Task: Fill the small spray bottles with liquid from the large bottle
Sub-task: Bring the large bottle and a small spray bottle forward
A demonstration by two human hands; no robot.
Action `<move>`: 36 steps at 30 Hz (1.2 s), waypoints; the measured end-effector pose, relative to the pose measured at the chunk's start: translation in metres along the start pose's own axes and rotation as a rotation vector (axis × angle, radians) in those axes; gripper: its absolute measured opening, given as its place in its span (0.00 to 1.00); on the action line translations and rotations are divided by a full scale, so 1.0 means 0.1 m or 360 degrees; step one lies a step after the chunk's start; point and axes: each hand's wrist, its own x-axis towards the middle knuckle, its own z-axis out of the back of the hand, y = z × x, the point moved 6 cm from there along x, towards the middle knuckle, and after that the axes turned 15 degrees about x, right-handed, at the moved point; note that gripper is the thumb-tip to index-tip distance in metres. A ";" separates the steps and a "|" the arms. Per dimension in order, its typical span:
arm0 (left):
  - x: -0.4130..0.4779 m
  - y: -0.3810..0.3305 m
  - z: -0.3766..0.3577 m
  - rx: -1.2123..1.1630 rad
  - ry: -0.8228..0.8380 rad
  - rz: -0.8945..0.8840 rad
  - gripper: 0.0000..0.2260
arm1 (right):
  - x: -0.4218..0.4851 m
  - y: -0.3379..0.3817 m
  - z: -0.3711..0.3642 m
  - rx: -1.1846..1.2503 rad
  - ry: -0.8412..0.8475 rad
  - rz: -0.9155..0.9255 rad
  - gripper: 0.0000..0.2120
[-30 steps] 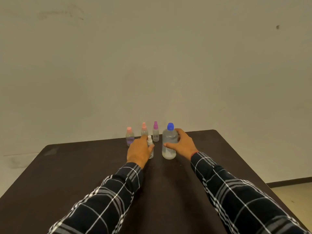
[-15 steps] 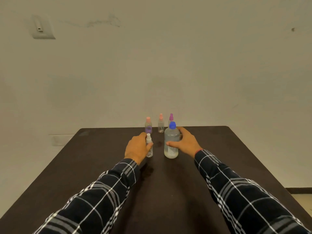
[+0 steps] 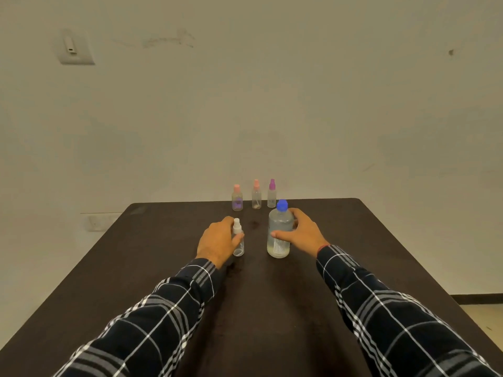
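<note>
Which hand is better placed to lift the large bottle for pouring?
Right. The right hand wraps the large blue-capped bottle, thumb in front, fingers behind. The left hand holds the small white-capped spray bottle, so it is occupied.

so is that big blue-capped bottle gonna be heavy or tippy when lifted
Likely heavyish: the large bottle looks to hold liquid in its clear body. Tall and narrow, so a push near the blue cap could tip it. Its smooth plastic may slip, though the right hand wraps its middle.
</note>
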 end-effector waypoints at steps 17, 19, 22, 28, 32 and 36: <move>-0.29 0.13 0.01 -0.0108 -0.0098 0.0006 0.15 | -0.16 0.01 -0.14 -0.0003 0.0089 -0.0026 0.33; -0.31 0.15 0.02 -0.0138 -0.0089 0.0025 0.15 | -0.16 0.01 -0.15 -0.0015 0.0119 -0.0056 0.35; -0.28 0.15 -0.01 -0.0150 -0.0021 0.0043 0.15 | -0.20 0.02 -0.17 -0.0017 0.0180 -0.0150 0.46; -0.32 0.18 -0.15 -0.0364 0.0128 0.0175 0.20 | -0.81 0.42 -0.02 -0.0079 -0.0704 0.0580 0.15; -0.36 0.24 -0.18 -0.0520 0.0120 0.0267 0.18 | -0.83 0.40 -0.54 -0.0231 -0.0249 0.0590 0.05; -0.35 0.26 -0.16 -0.0518 0.0138 0.0244 0.16 | -0.60 0.18 -0.99 0.0133 -0.0010 0.0052 0.08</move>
